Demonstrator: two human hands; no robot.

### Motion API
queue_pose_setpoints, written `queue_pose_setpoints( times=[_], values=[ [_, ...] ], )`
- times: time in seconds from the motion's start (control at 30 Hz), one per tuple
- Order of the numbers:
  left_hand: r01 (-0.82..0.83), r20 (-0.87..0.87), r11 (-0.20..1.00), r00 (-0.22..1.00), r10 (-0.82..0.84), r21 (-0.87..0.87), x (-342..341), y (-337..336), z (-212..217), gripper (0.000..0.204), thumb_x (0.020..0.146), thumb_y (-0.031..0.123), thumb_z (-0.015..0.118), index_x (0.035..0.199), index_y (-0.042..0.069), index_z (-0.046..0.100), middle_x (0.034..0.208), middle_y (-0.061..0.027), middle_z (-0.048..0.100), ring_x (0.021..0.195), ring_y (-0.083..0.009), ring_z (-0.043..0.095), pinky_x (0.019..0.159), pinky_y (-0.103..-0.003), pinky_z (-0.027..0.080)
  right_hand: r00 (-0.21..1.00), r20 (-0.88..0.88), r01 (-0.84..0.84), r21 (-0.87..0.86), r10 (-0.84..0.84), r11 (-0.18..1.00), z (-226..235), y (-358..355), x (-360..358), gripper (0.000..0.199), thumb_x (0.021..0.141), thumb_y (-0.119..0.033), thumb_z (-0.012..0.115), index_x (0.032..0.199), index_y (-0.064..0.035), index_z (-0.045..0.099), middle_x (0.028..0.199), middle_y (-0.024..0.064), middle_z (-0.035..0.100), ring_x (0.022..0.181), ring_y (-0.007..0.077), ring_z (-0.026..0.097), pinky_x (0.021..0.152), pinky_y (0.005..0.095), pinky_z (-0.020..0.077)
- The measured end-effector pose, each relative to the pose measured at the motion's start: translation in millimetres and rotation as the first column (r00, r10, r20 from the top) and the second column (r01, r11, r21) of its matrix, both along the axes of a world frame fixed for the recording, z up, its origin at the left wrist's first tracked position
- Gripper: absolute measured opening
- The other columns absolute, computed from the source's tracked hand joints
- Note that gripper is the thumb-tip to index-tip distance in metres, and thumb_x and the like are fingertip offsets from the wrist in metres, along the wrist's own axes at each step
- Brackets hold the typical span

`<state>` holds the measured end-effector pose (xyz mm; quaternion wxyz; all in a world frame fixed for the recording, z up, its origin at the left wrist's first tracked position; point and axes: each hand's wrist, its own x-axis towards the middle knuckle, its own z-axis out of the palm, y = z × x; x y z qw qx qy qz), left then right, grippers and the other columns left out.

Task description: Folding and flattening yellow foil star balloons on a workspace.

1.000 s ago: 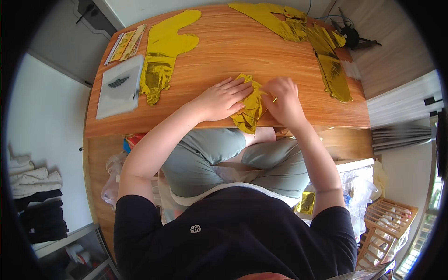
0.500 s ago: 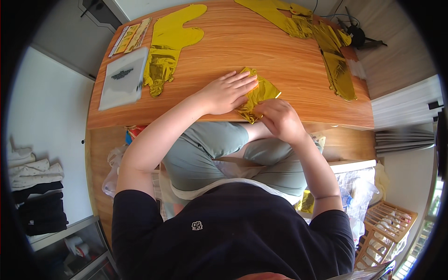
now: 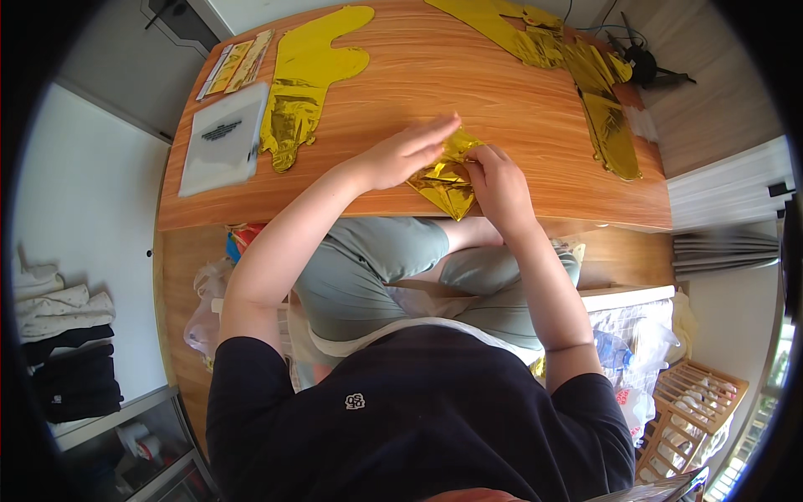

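Note:
A folded gold foil balloon lies at the front edge of the wooden table, one pointed corner toward me. My left hand is over its left side, fingers stretched out and tilted on edge; whether it touches the foil I cannot tell. On the right, my right hand pinches the balloon's upper right edge between thumb and fingers. Part of the foil is hidden under both hands.
A flat gold foil balloon lies at the back left, beside a clear plastic pouch and several printed packets. More gold foil balloons spread along the back right, near a black stand.
My right hand has moved up and away from me, turning the foil's right edge over. The left hand has lifted from lying flat and tilted onto its edge.

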<state>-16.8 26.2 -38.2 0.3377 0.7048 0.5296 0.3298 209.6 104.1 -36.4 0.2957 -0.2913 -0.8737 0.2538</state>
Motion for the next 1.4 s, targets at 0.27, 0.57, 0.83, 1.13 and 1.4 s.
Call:
queue_pose_setpoints(
  times=[0.27, 0.57, 0.83, 1.13, 1.4],
  values=[
    [-0.268, -0.284, 0.905, 0.886, 0.367, 0.331, 10.7, -77.6, 13.8, 0.045, 0.102, 0.003, 0.059, 0.146, 0.006, 0.055, 0.119, -0.0130, 0.074, 0.112, -0.0298, 0.070, 0.107, -0.042, 0.051, 0.999, 0.035, -0.001, -0.046, 0.002, 0.999, 4.7, -4.5, -4.0, 0.014, 0.097, -0.008, 0.062, 0.110, -0.0028, 0.067, 0.106, 0.0198, 0.070, 0.097, 0.0417, 0.067, 0.083, 0.0471, 0.0546],
    [-0.156, -0.431, 0.882, 0.826, 0.363, 0.445, 17.6, -98.6, -2.5, 0.052, 0.099, 0.007, 0.063, 0.149, 0.006, 0.048, 0.134, -0.0136, 0.068, 0.120, -0.0341, 0.067, 0.111, -0.049, 0.049, 0.999, 0.035, 0.032, -0.016, -0.032, 0.999, -0.1, -7.8, -6.5, 0.014, 0.099, -0.006, 0.058, 0.111, -0.0031, 0.065, 0.109, 0.0189, 0.066, 0.097, 0.0431, 0.066, 0.083, 0.0483, 0.0547],
    [-0.050, -0.560, 0.875, 0.750, 0.352, 0.482, 24.2, -105.1, -6.6, 0.064, 0.097, 0.031, 0.071, 0.152, 0.009, 0.047, 0.142, -0.0113, 0.062, 0.134, -0.0286, 0.059, 0.115, -0.049, 0.045, 0.999, 0.043, 0.019, 0.003, -0.019, 1.000, 2.4, -8.8, -7.5, 0.016, 0.100, -0.005, 0.057, 0.115, -0.0033, 0.064, 0.112, 0.0191, 0.064, 0.097, 0.0433, 0.065, 0.084, 0.0487, 0.0549],
    [-0.185, -0.727, 0.903, 0.542, 0.423, 0.387, 66.9, -92.6, 1.3, 0.081, 0.089, 0.065, 0.068, 0.146, 0.009, 0.055, 0.150, -0.0109, 0.055, 0.141, -0.0268, 0.051, 0.124, -0.054, 0.029, 1.000, -0.010, 0.030, 0.045, -0.030, 0.999, 2.0, -8.2, -8.0, 0.027, 0.100, -0.003, 0.056, 0.127, -0.0053, 0.059, 0.114, 0.0201, 0.064, 0.098, 0.0437, 0.066, 0.081, 0.0489, 0.0560],
    [-0.215, -0.570, 0.870, 0.681, 0.459, 0.444, 86.3, -71.0, -13.5, 0.098, 0.080, 0.068, 0.076, 0.151, 0.006, 0.050, 0.160, -0.0155, 0.046, 0.150, -0.0313, 0.042, 0.123, -0.053, 0.033, 1.000, -0.014, 0.011, 0.069, -0.010, 0.998, -0.6, -7.5, -10.4, 0.033, 0.099, -0.003, 0.057, 0.132, -0.0049, 0.058, 0.114, 0.0215, 0.064, 0.096, 0.0441, 0.066, 0.081, 0.0482, 0.0566]
  ],
)
